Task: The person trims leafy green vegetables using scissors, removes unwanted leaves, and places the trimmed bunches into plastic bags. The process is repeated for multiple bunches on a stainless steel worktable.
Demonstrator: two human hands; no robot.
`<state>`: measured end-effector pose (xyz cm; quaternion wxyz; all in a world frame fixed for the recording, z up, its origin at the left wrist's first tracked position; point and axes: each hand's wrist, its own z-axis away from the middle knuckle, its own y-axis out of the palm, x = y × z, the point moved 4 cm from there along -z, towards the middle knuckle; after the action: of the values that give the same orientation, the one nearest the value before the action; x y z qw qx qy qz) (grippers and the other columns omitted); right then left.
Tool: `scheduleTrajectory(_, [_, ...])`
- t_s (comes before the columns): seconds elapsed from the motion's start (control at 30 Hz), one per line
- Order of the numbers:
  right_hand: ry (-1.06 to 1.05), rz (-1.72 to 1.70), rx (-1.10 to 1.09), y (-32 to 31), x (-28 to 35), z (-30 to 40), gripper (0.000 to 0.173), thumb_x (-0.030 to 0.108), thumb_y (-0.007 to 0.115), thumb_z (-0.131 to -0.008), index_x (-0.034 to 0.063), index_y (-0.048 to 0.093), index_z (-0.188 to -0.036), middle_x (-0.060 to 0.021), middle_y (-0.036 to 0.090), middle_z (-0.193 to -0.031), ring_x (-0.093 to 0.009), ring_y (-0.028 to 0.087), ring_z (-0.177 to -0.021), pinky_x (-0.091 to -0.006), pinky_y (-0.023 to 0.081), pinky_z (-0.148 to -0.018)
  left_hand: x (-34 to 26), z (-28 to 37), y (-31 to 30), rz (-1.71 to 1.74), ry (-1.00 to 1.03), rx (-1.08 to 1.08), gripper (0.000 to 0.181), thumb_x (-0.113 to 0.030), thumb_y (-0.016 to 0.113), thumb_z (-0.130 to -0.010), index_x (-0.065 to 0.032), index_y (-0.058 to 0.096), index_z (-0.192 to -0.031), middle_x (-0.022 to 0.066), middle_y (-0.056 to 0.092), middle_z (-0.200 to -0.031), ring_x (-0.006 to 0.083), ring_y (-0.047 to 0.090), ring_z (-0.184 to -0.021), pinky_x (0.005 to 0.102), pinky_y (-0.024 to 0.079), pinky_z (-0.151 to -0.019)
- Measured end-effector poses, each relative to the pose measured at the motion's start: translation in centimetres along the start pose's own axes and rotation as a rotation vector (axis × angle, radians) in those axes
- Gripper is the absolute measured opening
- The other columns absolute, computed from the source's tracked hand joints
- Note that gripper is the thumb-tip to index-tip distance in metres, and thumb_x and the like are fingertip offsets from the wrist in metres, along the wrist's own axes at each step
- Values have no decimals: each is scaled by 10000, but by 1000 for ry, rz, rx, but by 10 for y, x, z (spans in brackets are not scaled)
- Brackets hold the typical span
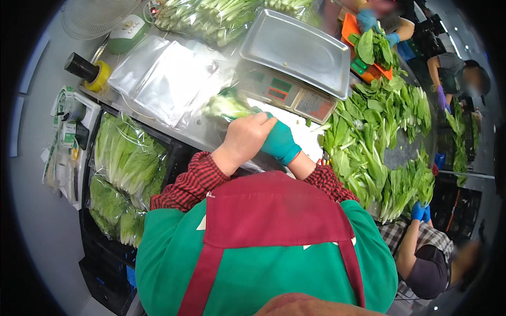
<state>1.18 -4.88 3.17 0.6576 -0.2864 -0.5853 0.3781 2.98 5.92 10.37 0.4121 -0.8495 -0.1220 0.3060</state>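
Close in front of my chest, both hands meet at the near edge of the steel table. My bare left hand (247, 136) is curled into a fist beside my right hand (280, 140), which wears a teal glove. A bunch of leafy greens (227, 107), pale stalks showing, juts from between them to the upper left. Clear plastic film seems to lie around it, though blur hides the detail. My fingers hide the near end of the bunch. Just beyond stands a digital weighing scale (294, 51) with a bare steel pan. Flat clear plastic bags (174, 79) lie to its left.
Loose leafy greens (367, 130) cover the right side. Bagged greens (126, 158) fill a black crate at left. A yellow tape roll (98, 76), a fan (95, 15) and bagged stalks (213, 17) stand farther back. Gloved co-workers' hands handle greens near an orange scale (369, 73) and at lower right.
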Motion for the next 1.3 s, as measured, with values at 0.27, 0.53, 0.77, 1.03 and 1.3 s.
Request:
scheduleTrajectory(0.27, [267, -1007, -100, -35, 3, 7, 538, 303, 758, -695, -5, 554, -1087, -98, 639, -973, -152, 601, -844, -297, 481, -743, 49, 20, -17, -181, -252, -342, 820, -43, 659, -688, 64, 198, -1358, 211, 420, -1247, 343, 435, -1138, 433, 343, -955])
scheduleTrajectory(0.53, [-81, -104, -255, -27, 8, -6, 599, 243, 702, -729, 22, 456, -1229, -171, 569, -1129, -277, 604, -929, -339, 502, -741, 72, 57, 59, 223, -548, 476, 270, -244, 534, -800, 2, 621, -867, 242, 599, -750, 401, 590, -724, 449, 472, -665])
scheduleTrajectory(0.77, [-191, 225, -258, -48, 24, 3, 710, 188, 644, -679, -7, 352, -1296, -183, 506, -1155, -279, 579, -781, -381, 505, -586, 40, 60, 51, 694, -712, 297, 252, -237, 522, -854, -9, 627, -835, 135, 603, -641, 201, 611, -592, 321, 464, -565])
scheduleTrajectory(1.03, [-253, 169, -210, -17, 9, -7, 601, 169, 599, -735, 87, 406, -1299, -179, 563, -1121, -297, 597, -665, -376, 504, -560, -7, 66, 95, 681, -209, 788, 229, -223, 530, -765, -14, 597, -700, 214, 574, -718, 357, 588, -692, 414, 456, -629])
scheduleTrajectory(1.3, [-536, 624, -71, 18, 27, -15, 688, 117, 587, -775, 86, 276, -1388, -162, 360, -1381, -217, 579, -923, -312, 511, -667, -15, 96, 150, 945, -29, 653, 189, -198, 530, -796, -28, 600, -751, 130, 581, -669, 261, 572, -664, 342, 452, -664])
